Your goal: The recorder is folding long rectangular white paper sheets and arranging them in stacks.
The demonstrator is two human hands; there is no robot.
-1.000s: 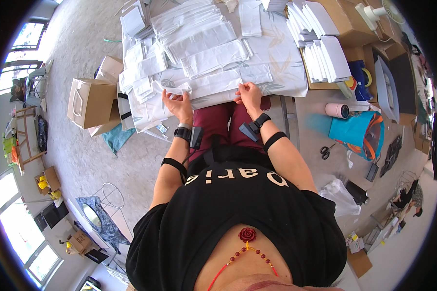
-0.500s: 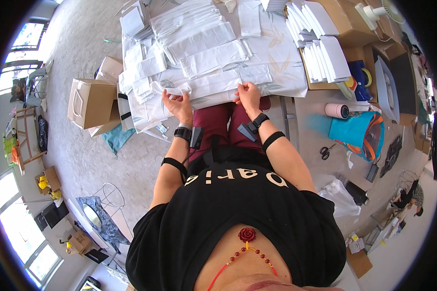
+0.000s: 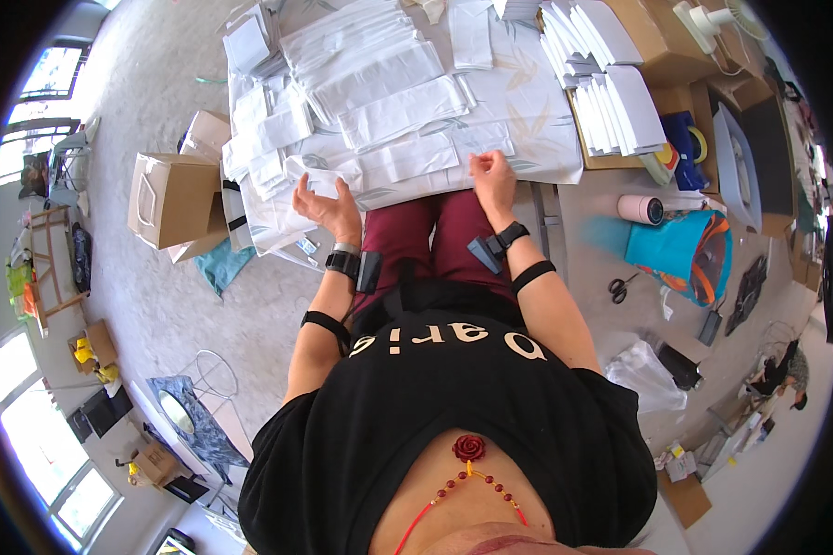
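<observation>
A long white strip (image 3: 412,161) with a clear, see-through end (image 3: 484,138) lies along the near edge of the table, in front of me. My right hand (image 3: 495,185) is at the near edge of the clear end, fingers curled and thumb pressed in. Whatever the fingertips pinch, if anything, is too small to make out. By the strip's left end my left hand (image 3: 330,215) is open, thumb and fingers apart, next to a crumpled piece of thin white film (image 3: 329,173).
Stacks of flat white sleeves (image 3: 370,69) cover the far part of the patterned tablecloth (image 3: 537,106). Folded white cards (image 3: 615,111) stand in a cardboard box at right. Scissors (image 3: 618,289) and a blue bag (image 3: 676,254) lie right of me; a carton (image 3: 171,199) stands left.
My right hand has shifted right along the strip, from where white meets clear onto the clear end. My left hand has moved slightly left and nearer me, its fingers spreading wider.
</observation>
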